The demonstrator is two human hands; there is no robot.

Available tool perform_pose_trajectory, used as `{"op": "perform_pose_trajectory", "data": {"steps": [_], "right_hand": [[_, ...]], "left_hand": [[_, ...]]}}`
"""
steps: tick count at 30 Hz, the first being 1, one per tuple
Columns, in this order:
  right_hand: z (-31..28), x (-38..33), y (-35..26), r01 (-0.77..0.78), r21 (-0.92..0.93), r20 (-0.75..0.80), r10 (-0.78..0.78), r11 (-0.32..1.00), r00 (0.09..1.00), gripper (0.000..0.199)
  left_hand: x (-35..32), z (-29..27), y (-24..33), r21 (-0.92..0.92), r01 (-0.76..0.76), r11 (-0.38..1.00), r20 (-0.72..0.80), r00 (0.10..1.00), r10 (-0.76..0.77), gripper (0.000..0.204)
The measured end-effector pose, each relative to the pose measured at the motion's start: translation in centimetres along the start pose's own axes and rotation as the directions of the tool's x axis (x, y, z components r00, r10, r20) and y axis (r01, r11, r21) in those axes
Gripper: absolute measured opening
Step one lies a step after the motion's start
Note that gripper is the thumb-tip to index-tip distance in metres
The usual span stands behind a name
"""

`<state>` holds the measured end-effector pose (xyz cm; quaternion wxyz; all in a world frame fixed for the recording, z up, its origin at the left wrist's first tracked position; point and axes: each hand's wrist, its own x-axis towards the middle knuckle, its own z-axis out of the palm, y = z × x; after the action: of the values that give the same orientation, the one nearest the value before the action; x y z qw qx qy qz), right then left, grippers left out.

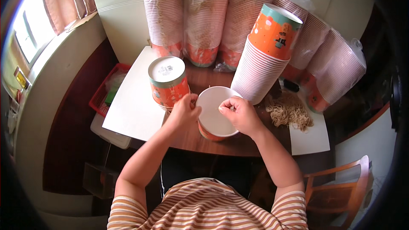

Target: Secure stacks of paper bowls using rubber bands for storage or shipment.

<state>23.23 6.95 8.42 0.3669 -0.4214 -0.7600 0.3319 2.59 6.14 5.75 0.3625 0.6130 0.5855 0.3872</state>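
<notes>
An open paper bucket (215, 108), white inside and orange outside, stands upright at the table's near edge. Beside its left rim my left hand (186, 110) is closed with curled fingers; what it grips, if anything, is too small to make out. Over the bucket's right side my right hand (243, 116) pinches thumb against finger, and I cannot tell what is between them. Just beyond my left hand sits an upside-down orange bucket (169, 83) with a white base. A tangle of beige strings (289, 111) lies to the right of my right hand.
A tall, leaning stack of nested buckets (260, 72) rises behind the open one. Several plastic-wrapped bucket stacks (206, 17) line the table's back. White boards (130, 102) lie at both sides. A red basket (104, 96) is left of the table, a wooden chair (336, 187) lower right.
</notes>
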Motion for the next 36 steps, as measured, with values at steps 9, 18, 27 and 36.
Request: {"op": "perform_pose_trajectory", "data": {"steps": [9,18,27,36], "right_hand": [[2.4,1.4,1.3,-0.017,-0.085,0.247,0.038,0.996,0.968,0.014],[3.7,2.2,1.2,0.05,-0.143,0.28,-0.007,0.988,0.96,0.014],[4.0,2.3,1.0,0.059,-0.151,0.285,-0.014,0.987,0.958,0.011],[4.2,2.5,1.3,-0.008,-0.084,0.286,0.031,0.996,0.958,0.012]], "left_hand": [[-6.9,0.2,-1.6,-0.514,0.162,0.843,0.134,0.985,-0.108,0.034],[-5.9,0.0,-1.6,-0.303,0.109,0.947,0.021,0.994,-0.108,0.023],[-5.4,0.1,-1.5,-0.235,0.107,0.966,0.005,0.994,-0.109,0.02],[-5.0,0.3,-2.1,-0.179,0.078,0.981,-0.013,0.997,-0.082,0.018]]}}
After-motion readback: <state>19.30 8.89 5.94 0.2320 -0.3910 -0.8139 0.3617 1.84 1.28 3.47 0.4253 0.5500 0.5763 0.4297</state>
